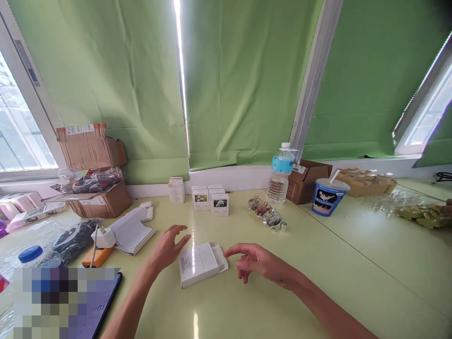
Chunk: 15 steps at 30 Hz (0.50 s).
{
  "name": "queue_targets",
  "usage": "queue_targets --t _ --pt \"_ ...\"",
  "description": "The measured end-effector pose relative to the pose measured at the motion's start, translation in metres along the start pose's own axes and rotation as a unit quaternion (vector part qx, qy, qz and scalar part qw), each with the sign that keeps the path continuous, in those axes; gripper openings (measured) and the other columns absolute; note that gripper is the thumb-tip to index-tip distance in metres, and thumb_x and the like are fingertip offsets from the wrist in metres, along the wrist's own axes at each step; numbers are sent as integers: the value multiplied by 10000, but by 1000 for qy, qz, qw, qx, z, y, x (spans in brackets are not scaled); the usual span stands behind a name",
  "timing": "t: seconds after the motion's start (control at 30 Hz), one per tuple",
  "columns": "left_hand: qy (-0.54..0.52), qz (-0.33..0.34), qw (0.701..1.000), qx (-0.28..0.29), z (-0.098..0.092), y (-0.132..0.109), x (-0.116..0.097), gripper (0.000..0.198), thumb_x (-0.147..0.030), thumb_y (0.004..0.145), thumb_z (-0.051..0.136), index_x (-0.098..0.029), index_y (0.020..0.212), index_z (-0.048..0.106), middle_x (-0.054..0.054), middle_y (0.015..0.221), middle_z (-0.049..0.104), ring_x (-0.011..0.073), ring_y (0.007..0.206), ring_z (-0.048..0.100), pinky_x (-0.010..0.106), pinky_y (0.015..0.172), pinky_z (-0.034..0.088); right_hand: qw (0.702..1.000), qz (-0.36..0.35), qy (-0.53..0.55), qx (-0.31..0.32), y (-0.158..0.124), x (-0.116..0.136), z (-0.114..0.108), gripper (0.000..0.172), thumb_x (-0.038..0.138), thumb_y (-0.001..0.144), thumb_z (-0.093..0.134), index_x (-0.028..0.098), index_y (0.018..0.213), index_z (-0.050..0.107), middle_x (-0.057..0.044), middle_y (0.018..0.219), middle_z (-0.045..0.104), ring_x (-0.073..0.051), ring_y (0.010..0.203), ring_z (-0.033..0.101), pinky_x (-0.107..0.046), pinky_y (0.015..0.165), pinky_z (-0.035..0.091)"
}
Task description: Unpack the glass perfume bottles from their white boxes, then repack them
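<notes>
Near: bare tabletop (240,306) ran open from the flat white box (201,264) to the near edge.
Left: a charger (103,238), an open white case (131,231) and a tablet (102,301) crowded the way.
Far: small white boxes (219,205), 3 glass bottles (264,210) and a water bottle (280,175) stood in a row.
Right: open surface lay below the paper cup (328,197).

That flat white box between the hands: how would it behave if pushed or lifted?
The box lies on its broad face, so it seems unlikely to tip or roll. The table looks glossy, so a push would probably slide it easily. It looks like thin card, so it is likely light and easily dented.
</notes>
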<state>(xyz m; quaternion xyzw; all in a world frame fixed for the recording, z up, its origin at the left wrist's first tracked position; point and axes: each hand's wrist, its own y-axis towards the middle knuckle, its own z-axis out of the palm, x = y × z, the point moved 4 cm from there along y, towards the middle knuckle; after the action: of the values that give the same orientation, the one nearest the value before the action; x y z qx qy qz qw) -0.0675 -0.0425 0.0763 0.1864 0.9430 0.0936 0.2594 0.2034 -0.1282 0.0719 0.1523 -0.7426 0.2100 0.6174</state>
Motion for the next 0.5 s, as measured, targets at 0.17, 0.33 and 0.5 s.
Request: queue_targets --t 0.17,0.33,0.5 --pt "-126 52 982 132 20 -15 -22 772 -608 643 699 -263 1312 527 102 1318 567 295 1177 548 350 902 478 1000 -5 21 17 9 -11 17 507 453 803 678 229 1247 581 -21 785 643 -186 744 651 -385 798 515" --pt "-92 64 976 184 30 -24 -37 906 -496 503 817 -260 1315 492 94 1167 614 313 1088 565 364 866 480 1000 -3 10 17 13 -18 21 526 467 788 690 219 1242 591 -34 843 664 -182 745 658 -402 867 476" --pt "-97 111 983 109 41 -24 -53 753 -401 645 740 -286 1333 456 96 1142 598 268 968 592 358 801 493 999 5 -8 -46 14 -20 11 529 517 805 650 210 1233 595 -40 847 667 -181 735 649 -405 859 466"
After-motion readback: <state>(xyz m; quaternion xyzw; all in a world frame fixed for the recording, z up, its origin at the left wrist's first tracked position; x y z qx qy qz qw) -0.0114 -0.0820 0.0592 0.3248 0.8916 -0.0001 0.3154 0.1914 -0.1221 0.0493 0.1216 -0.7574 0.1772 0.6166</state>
